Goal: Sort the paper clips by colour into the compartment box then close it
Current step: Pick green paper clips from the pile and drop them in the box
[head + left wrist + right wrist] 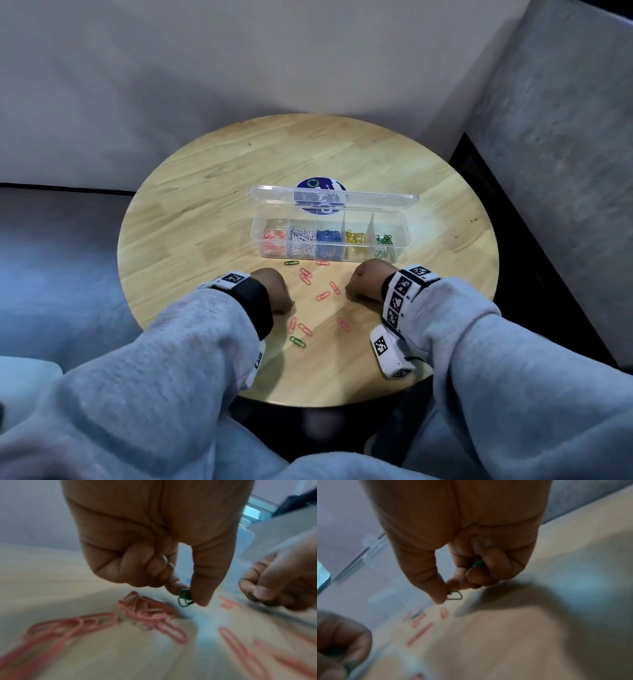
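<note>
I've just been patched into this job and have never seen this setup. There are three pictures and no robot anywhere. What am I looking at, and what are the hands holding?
There is no machine: a person works with bare hands and wears three cameras.

The wide picture comes from the head. It shows a round wooden table and a clear compartment box with its lid open, holding clips sorted by colour. Loose pink clips and a few green ones lie in front of it.

The other two pictures come from the wrists and look along the fingers. The left hand pinches a green clip between thumb and finger. The right hand also pinches a dark green clip and seems to keep another under its curled fingers. Both views are blurred.
</note>
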